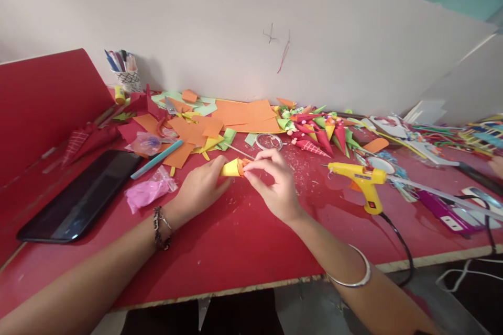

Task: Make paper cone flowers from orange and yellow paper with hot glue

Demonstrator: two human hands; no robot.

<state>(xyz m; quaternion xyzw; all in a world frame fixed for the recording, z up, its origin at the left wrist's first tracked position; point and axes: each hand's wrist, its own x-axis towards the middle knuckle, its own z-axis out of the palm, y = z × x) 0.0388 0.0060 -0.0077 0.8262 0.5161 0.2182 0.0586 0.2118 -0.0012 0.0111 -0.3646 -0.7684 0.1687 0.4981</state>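
A: Head view, and we see the left hand [202, 184] closed around a small yellow paper cone [231, 168], held just above the red table [236, 235].

B: We've got the right hand [273, 183] at the cone's open end, fingertips pinching something orange there; we can't quite tell what it is.

A: To our right, a yellow glue gun [359, 177] lies on the table, near a heap of finished cones [318, 131].

B: Left of the hands we spot a pink plastic bag [149, 191] and a dark tablet [84, 196].
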